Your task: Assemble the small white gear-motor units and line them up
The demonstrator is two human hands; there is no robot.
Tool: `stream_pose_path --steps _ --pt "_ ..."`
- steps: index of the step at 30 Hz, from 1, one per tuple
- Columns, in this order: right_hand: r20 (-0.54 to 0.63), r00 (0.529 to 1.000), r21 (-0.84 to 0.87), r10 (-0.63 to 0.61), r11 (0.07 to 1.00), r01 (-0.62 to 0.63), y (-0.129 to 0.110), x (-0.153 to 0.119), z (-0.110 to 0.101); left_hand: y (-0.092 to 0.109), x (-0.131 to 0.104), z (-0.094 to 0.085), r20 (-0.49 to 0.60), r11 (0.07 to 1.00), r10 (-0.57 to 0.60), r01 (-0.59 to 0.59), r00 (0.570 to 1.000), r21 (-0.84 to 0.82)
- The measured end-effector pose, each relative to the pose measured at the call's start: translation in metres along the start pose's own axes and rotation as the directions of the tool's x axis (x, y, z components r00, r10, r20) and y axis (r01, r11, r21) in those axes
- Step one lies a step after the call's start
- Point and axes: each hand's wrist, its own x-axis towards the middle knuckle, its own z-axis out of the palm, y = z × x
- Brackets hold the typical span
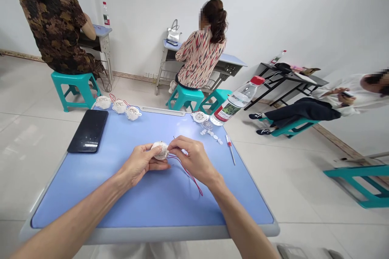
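Note:
My left hand (141, 162) is closed around a round white plastic part (160, 150), thumb on top and fingers beneath. My right hand (193, 156) is pinched at the right edge of this part, its fingertips touching it. A thin rod tip (174, 138) shows behind the right fingers; what they grip is mostly hidden. Red wire (193, 178) runs from the part under my right hand and loops onto the blue desk (146, 206).
Similar white parts (120, 106) with red wires lie at the far left edge, beyond a black phone (88, 131). Another white part (199, 117), several small white discs (215, 136), a water bottle (234, 103) and a screwdriver (230, 149) are at right. Other people sit beyond.

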Motion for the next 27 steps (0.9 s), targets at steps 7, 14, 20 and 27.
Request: stream_pose_path --steps 7,14,20,27 --pt "0.028 0.999 -0.004 0.021 1.0 -0.021 0.0026 0.0004 0.0017 -0.0011 -0.0005 0.0012 0.009 0.999 -0.015 0.015 1.0 -0.029" --pt "0.025 1.0 -0.083 -0.011 0.996 0.013 0.0067 -0.0025 0.0024 0.0014 -0.0013 0.0019 -0.018 0.999 -0.01 0.009 1.0 -0.033" --pt "0.073 0.996 -0.241 -0.056 0.968 0.072 0.006 -0.005 -0.0007 0.0009 -0.0011 0.0022 -0.023 1.0 -0.016 0.016 1.0 -0.025" --pt "0.14 0.98 -0.323 -0.139 0.93 0.178 0.0004 -0.0055 -0.0044 -0.002 0.0011 0.0004 -0.012 1.0 -0.011 0.011 1.0 -0.005"
